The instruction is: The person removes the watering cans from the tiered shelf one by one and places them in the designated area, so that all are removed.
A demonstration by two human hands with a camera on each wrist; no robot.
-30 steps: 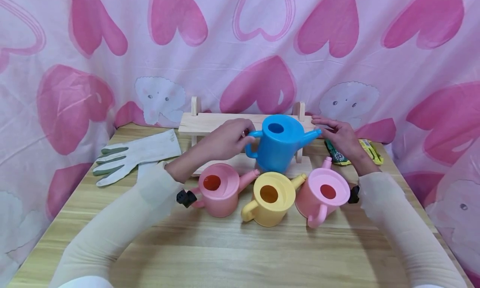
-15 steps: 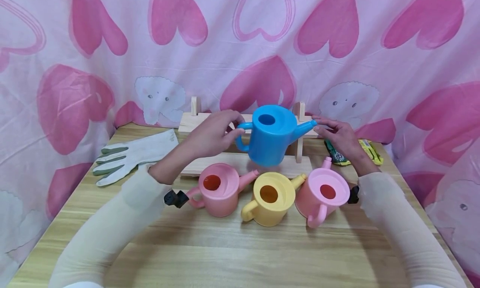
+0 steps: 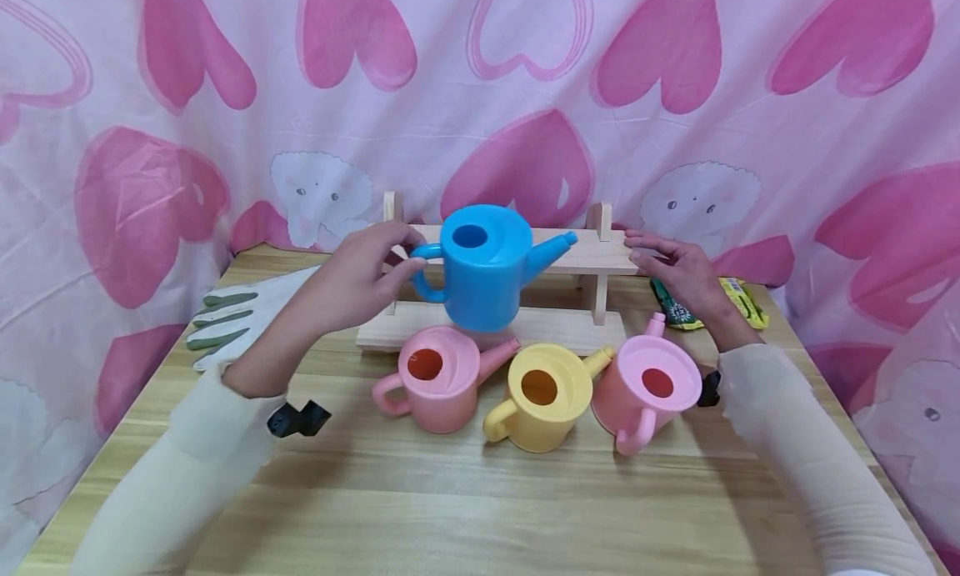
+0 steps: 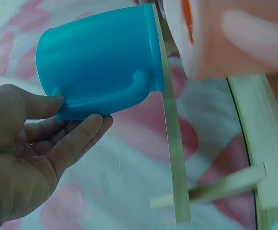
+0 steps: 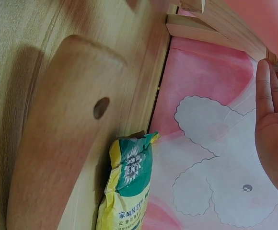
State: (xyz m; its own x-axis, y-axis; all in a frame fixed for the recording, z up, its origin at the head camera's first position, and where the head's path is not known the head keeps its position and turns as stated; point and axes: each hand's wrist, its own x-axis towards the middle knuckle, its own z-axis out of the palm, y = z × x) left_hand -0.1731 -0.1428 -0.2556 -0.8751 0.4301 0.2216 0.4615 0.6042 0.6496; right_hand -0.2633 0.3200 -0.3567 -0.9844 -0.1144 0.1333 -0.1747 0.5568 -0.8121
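In the head view, my left hand (image 3: 356,280) pinches the handle of a blue watering can (image 3: 483,280), which is upright with its spout to the right. The left wrist view shows thumb and fingers on that handle. The can overlaps a two-tier wooden shelf (image 3: 611,255) at the back. My right hand (image 3: 678,276) has its fingers loosely extended, fingertips right at the right end of the top board. Before the shelf stand a rose watering can (image 3: 446,401), a yellow watering can (image 3: 543,426) and a pink watering can (image 3: 637,393).
White-and-green gloves (image 3: 255,305) lie on the left of the table, partly behind my left arm. A yellow-green packet (image 3: 742,303) lies by my right wrist. In the right wrist view, a wooden handle with a hole (image 5: 67,124) is close to the camera.
My left hand has lifted the blue watering can and carried it left, so its spout has moved away from my right hand. The right hand stays at the shelf's end.
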